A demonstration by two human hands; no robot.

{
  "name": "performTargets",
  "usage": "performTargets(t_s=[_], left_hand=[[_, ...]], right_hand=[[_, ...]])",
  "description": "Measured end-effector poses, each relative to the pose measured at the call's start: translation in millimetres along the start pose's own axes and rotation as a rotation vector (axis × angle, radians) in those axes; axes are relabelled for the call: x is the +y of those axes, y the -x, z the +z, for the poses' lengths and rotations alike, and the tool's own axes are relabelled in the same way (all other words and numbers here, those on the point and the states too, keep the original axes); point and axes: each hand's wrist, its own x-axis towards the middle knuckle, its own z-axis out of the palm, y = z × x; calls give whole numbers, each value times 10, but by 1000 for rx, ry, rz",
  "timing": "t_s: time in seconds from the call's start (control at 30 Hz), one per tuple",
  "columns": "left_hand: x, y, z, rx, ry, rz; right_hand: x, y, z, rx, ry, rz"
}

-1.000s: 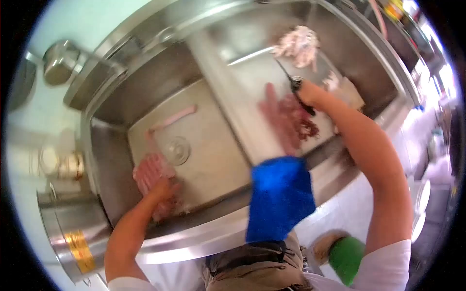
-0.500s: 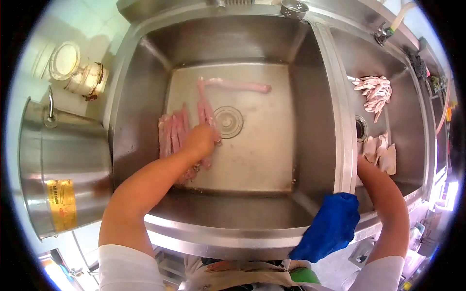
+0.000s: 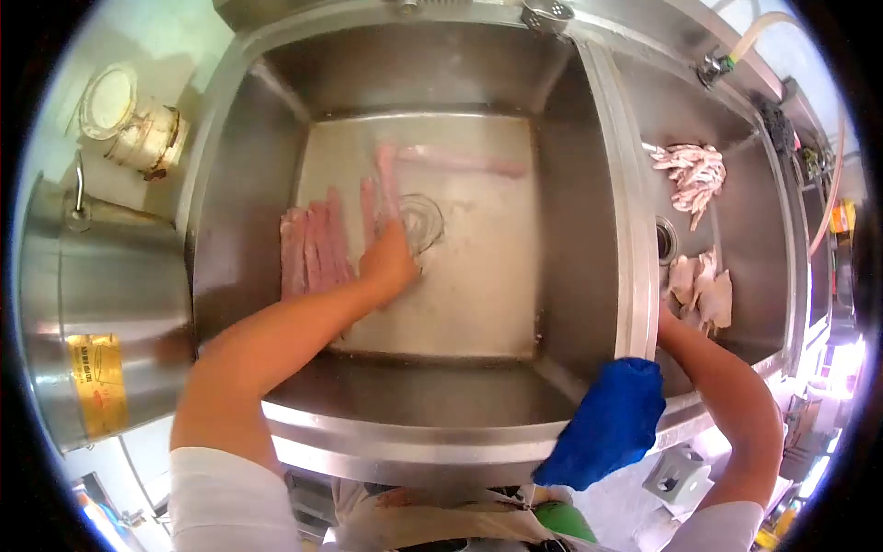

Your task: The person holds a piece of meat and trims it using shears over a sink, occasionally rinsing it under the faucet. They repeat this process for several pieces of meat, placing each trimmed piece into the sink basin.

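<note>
In the large sink basin, my left hand [image 3: 391, 262] is closed on a long pink strip of raw meat [image 3: 388, 175], apparently a poultry neck. Its far end meets another long strip [image 3: 469, 164] lying across the back of the basin. A further strip [image 3: 369, 207] lies just left of my hand, and several more strips [image 3: 313, 244] rest side by side at the basin's left. My right hand [image 3: 664, 317] reaches into the smaller right basin, next to flat pale meat pieces [image 3: 704, 285]. The divider hides most of it, and its fingers do not show.
A pile of thin pale meat pieces [image 3: 690, 175] lies farther back in the right basin, beyond the drain [image 3: 665, 239]. A blue cloth [image 3: 607, 423] hangs over the front rim by the divider [image 3: 635, 221]. Left of the sink stands a large metal pot [image 3: 129, 294].
The view has shifted a little. My left hand has moved right, away from the row of strips, with a strip in it, and the strip across the back has shifted right.
</note>
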Motion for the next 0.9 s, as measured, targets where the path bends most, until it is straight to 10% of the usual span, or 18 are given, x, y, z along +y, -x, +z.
performTargets(t_s=[0.1,0.23,0.3,0.5,0.6,0.9], left_hand=[[-81,35,-6,90,88,233],[-9,-183,-56,-199,-327,-20],[159,-176,-49,-337,-429,-175],[102,-117,-23,41,-79,-259],[-317,-556,-236,-203,39,-256],[546,110,-1420,14,1145,-317]], right_hand=[[-111,81,-82,62,-158,-95],[-408,323,-348,552,-153,-68],[-608,443,-479,443,-396,-114],[-1014,933,-578,582,-402,-381],[-1444,1198,-290,531,-305,-460],[-2223,733,758,204,291,-744]])
